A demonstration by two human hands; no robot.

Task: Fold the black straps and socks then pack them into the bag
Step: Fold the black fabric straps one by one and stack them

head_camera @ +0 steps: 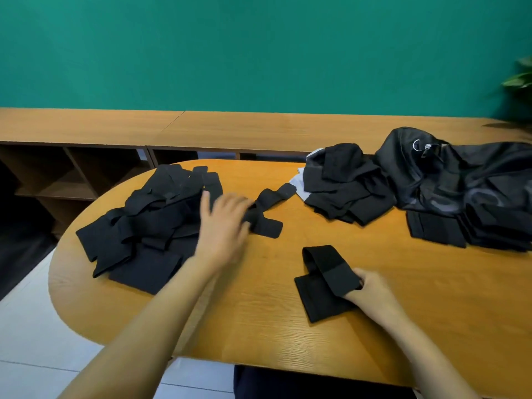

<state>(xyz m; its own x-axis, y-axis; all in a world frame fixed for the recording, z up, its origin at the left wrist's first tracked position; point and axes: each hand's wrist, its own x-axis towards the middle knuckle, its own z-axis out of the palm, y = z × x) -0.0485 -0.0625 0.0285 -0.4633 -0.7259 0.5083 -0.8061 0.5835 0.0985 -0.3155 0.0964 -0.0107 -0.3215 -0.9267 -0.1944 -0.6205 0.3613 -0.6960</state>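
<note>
Gripping a folded strap [325,280], right fingers [362,277] — left fingers [227,203], blurred, seemingly spread wide

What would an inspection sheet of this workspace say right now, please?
Surface: oval wooden table.
Job's things: unfolded black pile left; loose strap centre; folded strap near front; folded stack and black bag right.
Clutter: pale cloth at folded stack's left edge.
Grippers: left hand on loose strap, blurred, grip unclear; right hand pinches folded strap.
Cables: nothing seen.
Surroundings: green wall, wooden shelf unit, plant.
</note>
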